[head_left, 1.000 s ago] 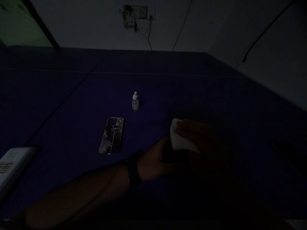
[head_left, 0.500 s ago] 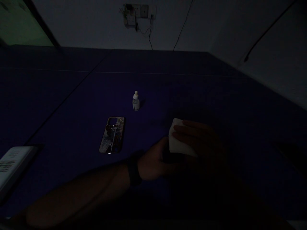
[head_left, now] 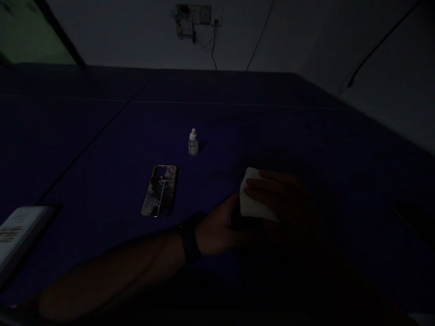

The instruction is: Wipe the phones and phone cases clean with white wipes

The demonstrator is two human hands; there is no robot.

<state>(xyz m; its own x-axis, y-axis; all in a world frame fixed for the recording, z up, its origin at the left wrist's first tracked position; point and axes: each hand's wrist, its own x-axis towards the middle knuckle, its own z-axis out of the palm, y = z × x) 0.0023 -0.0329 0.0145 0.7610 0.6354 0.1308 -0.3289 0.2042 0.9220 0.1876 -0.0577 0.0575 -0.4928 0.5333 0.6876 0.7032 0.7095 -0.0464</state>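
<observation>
My right hand (head_left: 283, 192) lies over a folded white cloth or tissue (head_left: 253, 201), its fingers pressing it down. Just below and left of it, my left hand (head_left: 217, 228), with a dark band on the wrist, is curled around a dark thing (head_left: 239, 221) under the cloth. That thing is mostly covered and too dark to name. To the left, a patterned phone case (head_left: 159, 192) with a camera cutout lies flat. A small dropper bottle (head_left: 193, 144) with a white cap stands upright beyond the case.
The dark blue table (head_left: 217, 122) runs back to a wall with sockets (head_left: 200, 14) and hanging cables. A white box (head_left: 20, 231) sits at the left edge. Something dark and flat (head_left: 413, 219) lies at the right. The light is very dim.
</observation>
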